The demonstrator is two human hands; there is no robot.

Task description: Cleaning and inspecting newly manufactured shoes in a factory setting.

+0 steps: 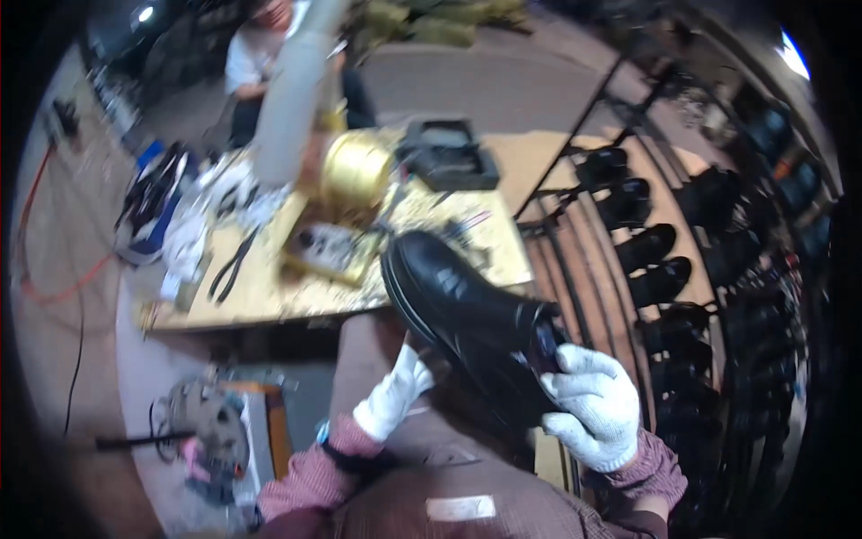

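Note:
A black leather shoe (458,305) is held aslant above my lap, its toe pointing up and left toward the table and its opening toward the right. My right hand (597,404), in a white knit glove, grips the shoe's collar at the heel end with curled fingers. Lower left, my left hand (393,392), gloved in white too, is at the sole side. Its fingers bend in against the shoe's underside, and their tips are partly hidden and blurred.
Ahead, a littered worktable (215,310) carries black-handled pliers (235,266), a gold-coloured machine part (356,171) and a black tray (449,154). On the right stands a metal rack (597,269) with several black shoes (660,280). A person (256,67) sits beyond the table.

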